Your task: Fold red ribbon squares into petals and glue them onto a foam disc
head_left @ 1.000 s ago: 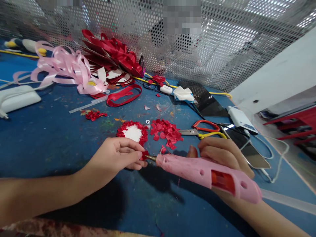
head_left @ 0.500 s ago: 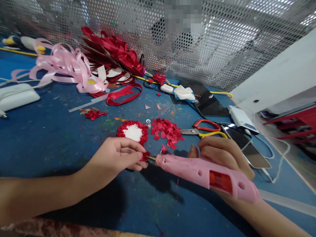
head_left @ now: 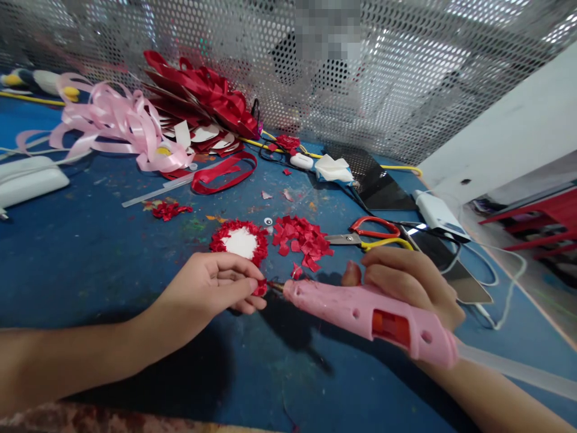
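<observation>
Between thumb and fingers, my left hand (head_left: 220, 285) pinches a small piece of red ribbon (head_left: 260, 288). My right hand (head_left: 408, 282) is wrapped round a pink hot glue gun (head_left: 356, 313) with a clear glue stick (head_left: 518, 370) coming out of its back. The metal nozzle points left, right beside the ribbon piece; whether they touch I cannot tell. Just beyond my left fingers lies a white disc (head_left: 242, 243) ringed with red ribbon bits. Right of it is a heap of cut red ribbon pieces (head_left: 301, 237), with a googly eye (head_left: 268, 222) between them.
Scissors (head_left: 345, 239) with red and yellow handles lie right of the heap, near a phone (head_left: 469, 282) and white adapter (head_left: 439, 213) with cables. Pink ribbon (head_left: 121, 123) and red ribbon (head_left: 202, 90) pile up at the back left, before a perforated metal screen (head_left: 252, 54).
The glue gun's body has tilted slightly, and its nozzle has drawn a little away from the ribbon piece. My left hand keeps its pinch. The whole view has shifted slightly.
</observation>
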The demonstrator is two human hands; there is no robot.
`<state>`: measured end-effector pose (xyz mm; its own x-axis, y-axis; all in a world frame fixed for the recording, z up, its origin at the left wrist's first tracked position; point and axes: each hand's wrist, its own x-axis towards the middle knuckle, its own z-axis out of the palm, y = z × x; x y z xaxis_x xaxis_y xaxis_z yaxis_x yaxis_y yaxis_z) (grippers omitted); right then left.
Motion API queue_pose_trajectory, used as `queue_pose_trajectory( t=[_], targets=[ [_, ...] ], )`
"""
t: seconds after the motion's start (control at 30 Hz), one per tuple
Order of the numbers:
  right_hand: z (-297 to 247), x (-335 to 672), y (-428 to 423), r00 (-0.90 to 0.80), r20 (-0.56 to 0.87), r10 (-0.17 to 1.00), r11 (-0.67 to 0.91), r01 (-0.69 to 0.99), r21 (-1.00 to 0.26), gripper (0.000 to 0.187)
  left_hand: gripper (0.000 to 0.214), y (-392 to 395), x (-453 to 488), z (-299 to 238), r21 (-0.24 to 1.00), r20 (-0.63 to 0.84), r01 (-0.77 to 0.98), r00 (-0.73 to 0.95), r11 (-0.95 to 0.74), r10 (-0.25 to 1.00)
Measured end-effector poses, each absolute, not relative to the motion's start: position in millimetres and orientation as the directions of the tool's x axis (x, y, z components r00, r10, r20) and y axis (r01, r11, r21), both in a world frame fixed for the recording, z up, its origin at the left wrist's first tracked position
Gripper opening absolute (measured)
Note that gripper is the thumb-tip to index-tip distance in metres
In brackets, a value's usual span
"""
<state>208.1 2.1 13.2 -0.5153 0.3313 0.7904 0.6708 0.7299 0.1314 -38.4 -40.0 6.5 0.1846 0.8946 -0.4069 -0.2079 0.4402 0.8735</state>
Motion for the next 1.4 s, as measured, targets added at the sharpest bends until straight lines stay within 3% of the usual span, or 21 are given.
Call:
queue_pose_trajectory(
  t=[0.1, 0.17, 0.27, 0.37, 0.43, 0.53, 0.67, 0.77, 0.9, 0.97, 1.03, 1.13, 1.23, 1.4],
  targets=[
    [17, 220, 17, -0.572, 0.776, 0.266, 0.645, 0.704, 0.297, 0.022, 0.002, -40, -39, 6, 0.880, -0.397, -0.205, 0.179, 0.429, 0.900],
    [20, 231, 34, -0.544, 0.790, 0.282, 0.582, 0.752, 0.310, 0.017, 0.002, -41, -40, 5, 0.886, -0.386, -0.200, 0.182, 0.418, 0.904],
    [23, 247, 60, -0.248, 0.780, 0.575, 0.321, 0.945, 0.064, 0.025, 0.003, -43, -42, 4, 0.897, -0.367, -0.179, 0.205, 0.403, 0.907],
    [21, 260, 79, 0.051, 0.606, 0.794, 0.167, 0.940, -0.298, 0.034, 0.002, -45, -42, 4, 0.909, -0.344, -0.170, 0.212, 0.381, 0.915],
    [16, 264, 86, 0.083, 0.488, 0.869, 0.186, 0.859, -0.477, 0.032, 0.002, -46, -41, 4, 0.914, -0.332, -0.170, 0.208, 0.368, 0.920],
    [9, 263, 90, 0.023, 0.426, 0.904, 0.246, 0.788, -0.565, 0.030, 0.003, -47, -39, 5, 0.921, -0.318, -0.164, 0.209, 0.354, 0.925],
    [0, 253, 92, -0.038, 0.450, 0.892, 0.303, 0.789, -0.534, 0.029, 0.006, -47, -38, 4, 0.926, -0.315, -0.148, 0.212, 0.349, 0.925],
    [-1, 247, 94, -0.120, 0.474, 0.872, 0.348, 0.833, -0.430, 0.029, 0.006, -48, -38, 1, 0.932, -0.310, -0.127, 0.209, 0.340, 0.928],
    [18, 261, 92, -0.231, 0.362, 0.903, 0.350, 0.884, -0.308, 0.034, 0.005, -49, -39, 0, 0.946, -0.295, -0.079, 0.206, 0.316, 0.933],
    [36, 280, 90, -0.197, 0.257, 0.946, 0.271, 0.916, -0.295, 0.030, 0.005, -50, -40, -1, 0.949, -0.293, -0.061, 0.188, 0.309, 0.937],
    [53, 302, 88, -0.041, 0.265, 0.963, 0.119, 0.950, -0.288, 0.027, 0.008, -50, -40, -1, 0.948, -0.300, -0.052, 0.178, 0.313, 0.937],
    [63, 331, 90, 0.099, 0.212, 0.972, -0.084, 0.993, -0.082, 0.046, 0.013, -51, -40, -2, 0.945, -0.317, -0.034, 0.164, 0.327, 0.934],
    [54, 341, 98, 0.091, 0.059, 0.994, -0.092, 0.996, 0.013, 0.054, 0.019, -52, -40, -2, 0.941, -0.333, -0.014, 0.145, 0.338, 0.932],
    [40, 336, 105, 0.095, 0.006, 0.995, -0.095, 0.993, 0.065, 0.053, 0.024, -52, -39, -2, 0.941, -0.337, 0.000, 0.124, 0.339, 0.933]
  ],
)
